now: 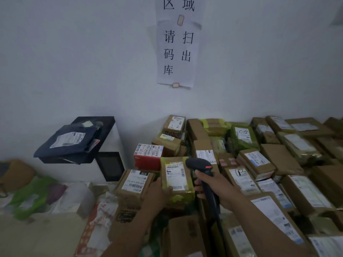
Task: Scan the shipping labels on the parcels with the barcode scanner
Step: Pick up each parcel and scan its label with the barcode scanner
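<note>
Near the middle of the pile, the right hand [217,190] holds a black barcode scanner [200,164] by its handle, with the fingers wrapped tight around it. The scanner's head has a red spot on top and points away, toward the far wall.

Just left of it is a yellow-green parcel [178,197]. The left hand [157,191] holds this parcel by its left side, with the thumb on the front. The parcel is tipped up, so its white label [175,176] faces the camera. The scanner's head is right beside the parcel's far right corner. It is hard to tell if they touch.

Left of the parcel, just beside it, sits a brown box [133,184] with a white label that says 010. Farther away is a red box [147,160] with a label on top. Farther still, by the wall, a small brown box [174,124] has 3-2 written on it.

To the right, many more brown boxes [278,158] with white labels lie close together, all the way to the wall.

Far to the left stands a white machine [117,138] with a dark screen [110,166]. A dark blue bag [68,143] with a label lies on top of it. Near left, a green plastic bag [31,197] lies low down. High on the white wall hangs a paper sign [177,52] with big black writing.
</note>
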The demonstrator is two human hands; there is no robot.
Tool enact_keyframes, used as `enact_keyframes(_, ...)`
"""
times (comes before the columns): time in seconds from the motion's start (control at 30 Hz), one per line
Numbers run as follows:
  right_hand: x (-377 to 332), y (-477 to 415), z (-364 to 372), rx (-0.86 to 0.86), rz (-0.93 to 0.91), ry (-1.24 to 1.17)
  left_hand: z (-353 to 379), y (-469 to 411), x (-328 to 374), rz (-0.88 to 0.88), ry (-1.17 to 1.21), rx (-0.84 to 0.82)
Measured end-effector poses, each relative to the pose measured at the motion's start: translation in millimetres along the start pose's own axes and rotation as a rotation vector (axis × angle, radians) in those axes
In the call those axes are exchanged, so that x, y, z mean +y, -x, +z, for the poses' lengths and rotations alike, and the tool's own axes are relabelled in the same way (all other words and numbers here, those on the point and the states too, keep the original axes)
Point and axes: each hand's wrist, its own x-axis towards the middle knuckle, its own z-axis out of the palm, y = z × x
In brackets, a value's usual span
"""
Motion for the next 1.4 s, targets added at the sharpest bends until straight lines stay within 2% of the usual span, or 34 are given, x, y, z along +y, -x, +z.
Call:
enact_keyframes(0.17,12.2,-36.9,4.6,-0.022,0.106,0.021,15.0,-9.7,-3.3,-0.040,0.259,-0.126)
enact_keyframes(0.27,16.9,-43.7,9.5,-0.051,0.147,-0.030,18.0,-8.5,-5.2,-0.049,0.380,-0.118)
enact_keyframes(0.37,18.5,-42.7,9.7,0.004,0.117,-0.093,20.4,-5.0,-6.4,-0.063,0.509,-0.106)
enact_keyframes(0.53,15.5,-19.2,5.9,0.081,0.035,-0.226,21.7,3.8,-3.5,-0.170,0.908,-0.136)
enact_keyframes(0.7,14.4,13.2,4.5,0.138,-0.059,-0.272,10.4,2.7,-1.8,-0.148,1.049,-0.194)
enact_keyframes(1.0,9.3,54.2,20.5,0.144,-0.178,-0.255,-36.3,29.1,-6.1,-0.083,0.973,-0.289)
enact_keyframes(1.17,2.0,70.0,38.0,0.128,-0.224,-0.012,-56.6,47.7,-8.4,-0.013,0.795,-0.187)
enact_keyframes(1.27,0.4,82.4,39.9,0.168,-0.295,0.148,-62.8,53.7,-8.7,0.051,0.690,-0.068)
enact_keyframes(1.4,-1.5,98.1,37.7,0.143,-0.349,0.144,-68.0,48.3,-15.3,0.084,0.577,0.151)
